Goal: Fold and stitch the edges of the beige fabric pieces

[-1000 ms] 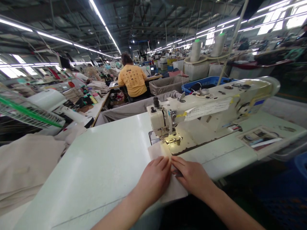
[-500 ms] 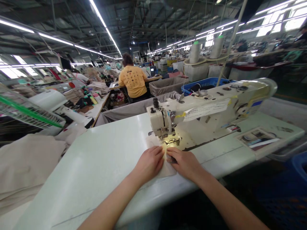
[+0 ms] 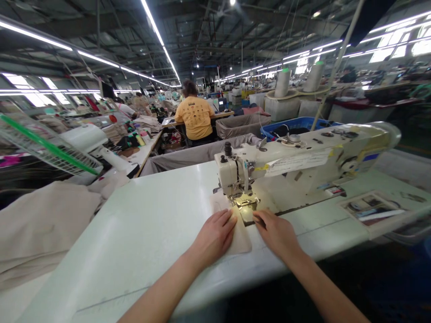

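While the left hand stays on the cloth, the right hand parts from it

Now that the two hands no longer meet over the work, the head view shows them separated just below the middle of the frame. The left hand [image 3: 215, 233] lies palm down, its fingers together and slightly bent, pressing on a pale piece of cloth [image 3: 241, 240]; whether it also pinches the edge cannot be told. Half a second ago the right hand [image 3: 278, 233] was on that cloth too. It is now to the right, over the table [image 3: 161, 224], its fingers curled in and the fingertips near the metal plate [image 3: 248, 215]. Something dark shows at those fingers, too small to name, and its hold on it is unclear.

The cloth runs from beneath the left hand up to the needle area of the sewing machine [image 3: 303, 172], right of centre; whether it is under the foot is hidden. This change suggests that the left hand alone now steadies the piece. Farther up, left of centre, a co-worker in a yellow shirt [image 3: 194, 119] sits facing away.
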`<state>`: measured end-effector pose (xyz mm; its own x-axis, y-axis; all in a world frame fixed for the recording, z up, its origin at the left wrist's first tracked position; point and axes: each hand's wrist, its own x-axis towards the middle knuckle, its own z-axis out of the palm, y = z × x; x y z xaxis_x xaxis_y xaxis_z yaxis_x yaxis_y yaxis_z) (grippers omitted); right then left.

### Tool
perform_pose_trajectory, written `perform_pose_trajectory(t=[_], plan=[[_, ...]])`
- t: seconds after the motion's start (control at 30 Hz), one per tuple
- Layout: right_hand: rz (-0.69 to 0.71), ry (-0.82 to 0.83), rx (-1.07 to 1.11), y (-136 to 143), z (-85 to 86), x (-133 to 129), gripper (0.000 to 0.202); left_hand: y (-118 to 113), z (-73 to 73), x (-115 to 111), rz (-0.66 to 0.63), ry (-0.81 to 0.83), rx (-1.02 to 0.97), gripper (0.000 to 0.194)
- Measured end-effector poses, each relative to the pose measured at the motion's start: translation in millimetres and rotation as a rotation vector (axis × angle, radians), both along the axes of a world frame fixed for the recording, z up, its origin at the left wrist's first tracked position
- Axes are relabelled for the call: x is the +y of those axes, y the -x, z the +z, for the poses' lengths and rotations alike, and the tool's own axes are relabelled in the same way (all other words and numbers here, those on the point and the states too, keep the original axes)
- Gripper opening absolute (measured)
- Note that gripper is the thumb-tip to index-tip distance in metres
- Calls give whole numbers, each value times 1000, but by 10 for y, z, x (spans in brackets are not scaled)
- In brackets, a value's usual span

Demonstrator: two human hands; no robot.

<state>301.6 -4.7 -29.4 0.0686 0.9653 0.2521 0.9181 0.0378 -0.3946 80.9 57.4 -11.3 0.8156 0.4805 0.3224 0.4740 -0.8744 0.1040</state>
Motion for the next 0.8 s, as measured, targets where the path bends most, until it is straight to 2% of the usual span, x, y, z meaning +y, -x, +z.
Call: perform_pose_trajectory(t=[0.17,0.4,0.67,0.8], plan=[[7,-18,7,-13,-39,0,24,-10,11,-24,11,4,-21,34],[-4,10,18,6,0,-2,24,-16,27,-40,10,13,9,33],[1,0,-5,-2,-16,0,25,0,-30,-3,32,-12,-13,34],[2,6,-24,-9,-32,-4,25,113,85,-126,76,-6,47,36]])
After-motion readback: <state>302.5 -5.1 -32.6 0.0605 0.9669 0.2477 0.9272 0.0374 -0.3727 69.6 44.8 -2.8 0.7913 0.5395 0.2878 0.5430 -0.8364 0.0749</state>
